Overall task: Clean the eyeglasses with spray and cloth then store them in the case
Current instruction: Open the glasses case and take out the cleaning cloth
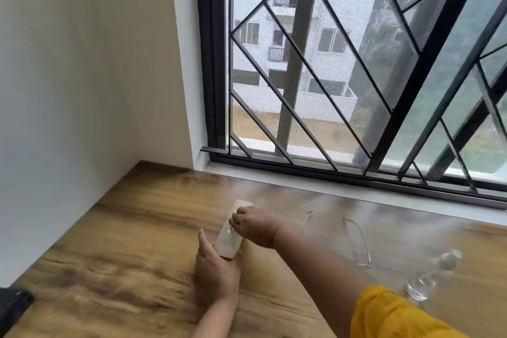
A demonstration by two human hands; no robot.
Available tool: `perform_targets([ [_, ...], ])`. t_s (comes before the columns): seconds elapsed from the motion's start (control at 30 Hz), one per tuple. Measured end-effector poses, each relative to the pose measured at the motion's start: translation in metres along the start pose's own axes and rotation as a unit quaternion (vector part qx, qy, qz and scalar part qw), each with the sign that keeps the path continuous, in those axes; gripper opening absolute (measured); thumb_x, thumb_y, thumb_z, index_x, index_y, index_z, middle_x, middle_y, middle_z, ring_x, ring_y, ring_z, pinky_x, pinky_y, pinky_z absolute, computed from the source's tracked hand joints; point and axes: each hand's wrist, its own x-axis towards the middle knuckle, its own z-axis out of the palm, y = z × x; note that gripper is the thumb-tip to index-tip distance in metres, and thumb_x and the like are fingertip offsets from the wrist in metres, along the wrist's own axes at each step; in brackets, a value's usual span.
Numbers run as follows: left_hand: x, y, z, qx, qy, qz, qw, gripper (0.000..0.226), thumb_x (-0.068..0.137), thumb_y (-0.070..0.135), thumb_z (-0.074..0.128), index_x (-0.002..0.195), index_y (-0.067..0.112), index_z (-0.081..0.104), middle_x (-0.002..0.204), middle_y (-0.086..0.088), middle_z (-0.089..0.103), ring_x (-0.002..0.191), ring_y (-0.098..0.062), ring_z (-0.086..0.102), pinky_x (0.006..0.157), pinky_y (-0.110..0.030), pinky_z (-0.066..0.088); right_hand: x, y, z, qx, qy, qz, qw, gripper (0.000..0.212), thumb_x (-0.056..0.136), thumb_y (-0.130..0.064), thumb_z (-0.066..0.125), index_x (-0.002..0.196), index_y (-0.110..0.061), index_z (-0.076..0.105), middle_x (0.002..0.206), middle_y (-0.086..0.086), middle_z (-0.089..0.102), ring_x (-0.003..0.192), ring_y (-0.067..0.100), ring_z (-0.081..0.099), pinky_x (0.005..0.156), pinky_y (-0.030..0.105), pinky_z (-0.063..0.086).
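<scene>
A pale beige eyeglass case (pixel 230 240) lies on the wooden table (pixel 123 241). My left hand (pixel 216 269) grips its near end. My right hand (pixel 255 225) reaches across and pinches something small at the case's top side, near the middle. The thin-rimmed eyeglasses (pixel 354 239) lie unfolded on the table to the right of my right forearm. A clear spray bottle (pixel 433 274) lies on its side further right. No cloth is visible.
A wall bounds the table on the left, and a barred window (pixel 343 77) with its sill runs along the back. A dark object (pixel 13 307) sits at the table's lower left edge.
</scene>
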Motion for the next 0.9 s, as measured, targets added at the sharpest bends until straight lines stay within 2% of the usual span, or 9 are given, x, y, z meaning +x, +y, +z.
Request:
perform_targets([
  [0.1,0.000,0.003,-0.002,-0.006,0.009,-0.003,1.000,0.103,0.052,0.022,0.088,0.136,-0.004,0.036,0.095,-0.024,0.066,0.085,-0.040,0.063,0.063,-0.041,0.049,0.003,0.005,-0.007,-0.010,0.018,-0.005,1.000,0.015,0.069,-0.005,0.069,0.084,-0.004,0.071,0.071,0.006,0.068,0.064,0.023,0.059,0.055,0.027,0.052],
  [0.17,-0.001,0.005,-0.002,-0.004,0.008,-0.006,1.000,0.102,0.051,0.021,0.088,0.135,-0.004,0.036,0.096,-0.025,0.065,0.086,-0.041,0.062,0.064,-0.042,0.049,0.008,0.008,-0.018,0.012,-0.016,-0.003,1.000,0.021,0.080,-0.001,0.056,0.098,0.001,0.066,0.090,0.012,0.069,0.083,0.029,0.059,0.072,0.033,0.053],
  [0.23,-0.001,0.005,-0.001,0.005,0.010,-0.009,1.000,0.101,0.051,0.022,0.088,0.135,-0.004,0.037,0.095,-0.027,0.065,0.084,-0.042,0.062,0.065,-0.042,0.049,0.015,0.013,-0.030,-0.023,-0.051,-0.018,0.998,0.025,0.085,-0.003,0.047,0.105,-0.004,0.063,0.103,0.008,0.067,0.098,0.027,0.056,0.085,0.033,0.048],
  [0.33,-0.002,0.009,-0.001,0.016,0.017,-0.018,1.000,0.102,0.049,0.018,0.089,0.135,-0.004,0.038,0.100,-0.031,0.064,0.086,-0.044,0.062,0.068,-0.044,0.051,0.029,0.021,-0.046,-0.007,-0.096,-0.028,0.995,0.033,0.083,-0.002,0.045,0.109,-0.010,0.063,0.107,0.003,0.067,0.105,0.023,0.053,0.088,0.031,0.047],
  [0.43,-0.003,0.013,-0.003,0.024,0.009,-0.018,1.000,0.106,0.047,0.013,0.089,0.136,-0.006,0.034,0.101,-0.034,0.062,0.086,-0.046,0.062,0.069,-0.047,0.052,0.045,0.025,-0.050,0.043,-0.130,-0.006,0.991,0.042,0.078,0.002,0.044,0.112,-0.013,0.063,0.106,0.008,0.065,0.107,0.025,0.053,0.084,0.037,0.051],
  [0.57,-0.001,0.010,0.000,0.075,-0.013,0.013,0.997,0.122,0.035,0.016,0.093,0.135,-0.009,0.028,0.084,-0.034,0.063,0.071,-0.046,0.063,0.058,-0.046,0.053,0.058,0.020,-0.054,0.083,-0.147,0.033,0.985,0.051,0.084,0.004,0.038,0.127,-0.018,0.054,0.131,0.012,0.053,0.120,0.028,0.050,0.094,0.042,0.047],
  [0.63,-0.001,0.010,0.001,0.086,-0.012,0.013,0.996,0.125,0.032,0.018,0.093,0.134,-0.008,0.025,0.077,-0.034,0.061,0.066,-0.045,0.062,0.055,-0.045,0.052,0.059,0.016,-0.052,0.095,-0.148,0.044,0.983,0.051,0.088,0.004,0.034,0.132,-0.017,0.049,0.138,0.010,0.048,0.127,0.027,0.045,0.101,0.042,0.042],
  [0.73,-0.001,0.011,-0.001,0.101,-0.022,0.003,0.995,0.127,0.034,0.024,0.093,0.135,-0.013,0.025,0.077,-0.032,0.061,0.067,-0.044,0.061,0.055,-0.044,0.051,0.057,0.016,-0.046,0.126,-0.133,0.045,0.982,0.051,0.088,0.006,0.033,0.133,-0.013,0.047,0.140,0.010,0.047,0.130,0.029,0.041,0.103,0.044,0.039],
  [0.9,-0.002,0.017,-0.007,0.099,-0.024,-0.028,0.994,0.127,0.039,0.030,0.091,0.137,-0.015,0.023,0.082,-0.034,0.062,0.075,-0.045,0.060,0.064,-0.045,0.050,0.041,0.017,-0.040,0.150,-0.063,0.035,0.986,0.048,0.092,0.006,0.033,0.138,-0.005,0.040,0.145,0.010,0.041,0.139,0.030,0.024,0.113,0.039,0.024],
])
